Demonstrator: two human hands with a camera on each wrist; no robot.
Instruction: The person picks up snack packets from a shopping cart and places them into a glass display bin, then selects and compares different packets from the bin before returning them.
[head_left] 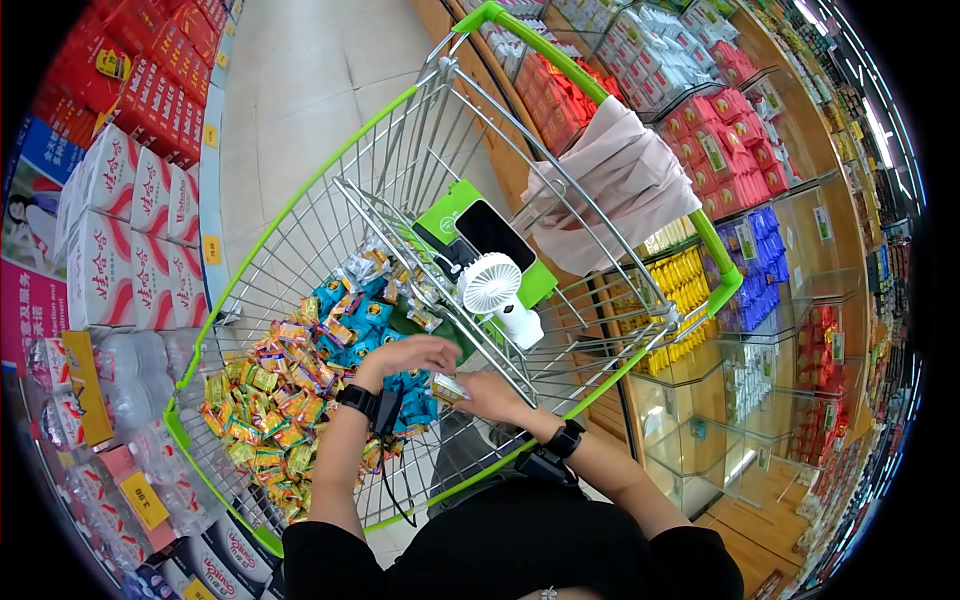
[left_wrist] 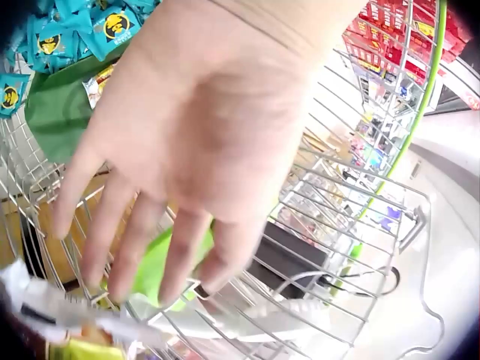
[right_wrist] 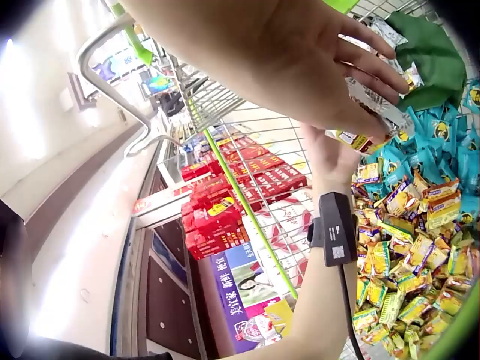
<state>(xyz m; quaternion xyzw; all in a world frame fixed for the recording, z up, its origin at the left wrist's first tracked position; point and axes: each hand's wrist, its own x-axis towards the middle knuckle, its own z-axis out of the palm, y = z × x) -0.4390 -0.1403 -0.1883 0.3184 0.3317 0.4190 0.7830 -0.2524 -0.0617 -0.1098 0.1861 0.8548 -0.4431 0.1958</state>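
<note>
Inside the shopping cart (head_left: pixel 290 190), my right hand (head_left: pixel 492 397) pinches a small wrapped snack packet (head_left: pixel 449 388), white with a yellow part. My left hand (head_left: pixel 408 357) hovers just beside that packet; in the left wrist view its fingers are spread and nothing lies in the palm. Teal packets (head_left: pixel 368 325) lie below the hands, with a large heap of orange and yellow packets (head_left: pixel 270 400) to the left. A few white packets (head_left: pixel 358 268) sit at the pile's far side. Part of a green bag (right_wrist: pixel 431 64) shows next to the teal packets.
A white handheld fan (head_left: pixel 492 285) and a phone (head_left: pixel 494 236) rest at the cart's green seat panel. Pinkish cloth (head_left: pixel 620 185) hangs over the handle. Shelves of packaged sweets (head_left: pixel 720 150) stand on the right, stacked drink cartons (head_left: pixel 130 230) on the left.
</note>
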